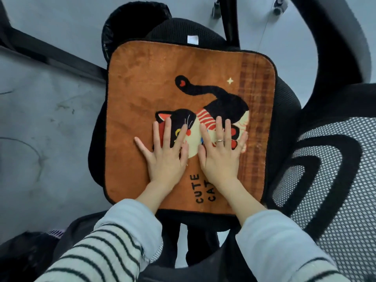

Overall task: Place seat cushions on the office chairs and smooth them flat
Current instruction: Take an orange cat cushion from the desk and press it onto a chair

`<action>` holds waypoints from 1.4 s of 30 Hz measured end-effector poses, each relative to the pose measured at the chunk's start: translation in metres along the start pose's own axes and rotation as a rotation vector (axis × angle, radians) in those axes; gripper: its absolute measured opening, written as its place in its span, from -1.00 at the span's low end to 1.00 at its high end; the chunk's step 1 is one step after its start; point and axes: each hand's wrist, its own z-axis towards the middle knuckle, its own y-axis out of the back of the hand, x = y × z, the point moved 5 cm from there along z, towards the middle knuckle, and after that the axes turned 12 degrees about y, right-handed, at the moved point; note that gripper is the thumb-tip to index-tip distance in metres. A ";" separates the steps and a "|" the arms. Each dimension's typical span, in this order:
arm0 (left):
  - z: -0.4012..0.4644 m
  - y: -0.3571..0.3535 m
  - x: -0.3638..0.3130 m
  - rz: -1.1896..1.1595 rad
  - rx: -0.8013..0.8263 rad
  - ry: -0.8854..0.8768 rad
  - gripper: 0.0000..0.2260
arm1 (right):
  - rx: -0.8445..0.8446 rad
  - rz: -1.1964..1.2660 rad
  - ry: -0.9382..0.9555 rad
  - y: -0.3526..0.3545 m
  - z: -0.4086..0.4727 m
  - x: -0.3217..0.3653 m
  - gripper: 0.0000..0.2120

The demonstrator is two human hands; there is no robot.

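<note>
An orange-brown plush seat cushion [154, 84] with a black cat picture and the words "CUTE CAT" lies flat on the black seat of an office chair [284, 102]. My left hand [164, 153] presses palm down on the cushion's near middle, fingers spread over the cat's head. My right hand [220, 153], with a ring on one finger, lies flat beside it, fingers apart over the cat's striped body. Both hands hold nothing. A white label [192, 39] sticks out at the cushion's far edge.
The chair's mesh backrest [335, 180] rises at the right, with a curved black armrest [343, 43] above it. A second black armrest [134, 15] sits at the far left of the seat. Grey floor [44, 127] surrounds the chair. A dark bag [24, 255] lies at bottom left.
</note>
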 end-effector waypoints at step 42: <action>-0.106 -0.004 0.019 0.086 0.605 0.138 -0.39 | 0.677 0.250 -0.146 0.014 -0.111 0.020 -0.35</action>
